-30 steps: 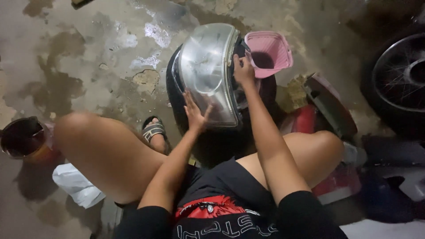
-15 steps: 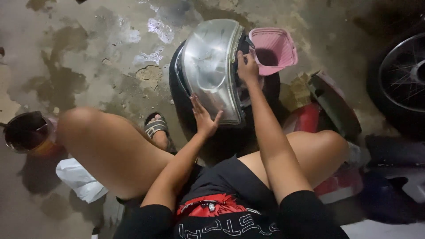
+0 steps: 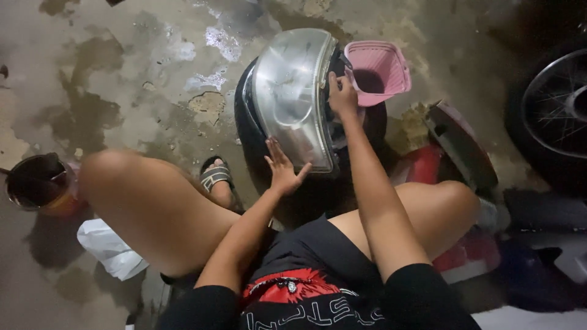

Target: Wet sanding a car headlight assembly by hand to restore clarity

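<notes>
Your left hand is lying flat, fingers spread, against the lower edge of the clear headlight lens, pressing on it rather than gripping. Your right hand is reaching further up, fingers curled over the lens's right edge, where it is meeting the black housing behind it. Both hands are touching the same lens, one low, one high, well apart from each other.

You are sitting low with your knees wide, and the headlight unit is standing upright on the concrete floor between them. Your sandalled foot is resting just left of the housing. A white bag is lying under your left thigh, and a dark round bowl is sitting near the floor's left edge.

Just beyond your right hand, a pink basket is touching the top of the unit. A red body panel is lying to the right, and a spoked wheel is standing at the far right edge.
</notes>
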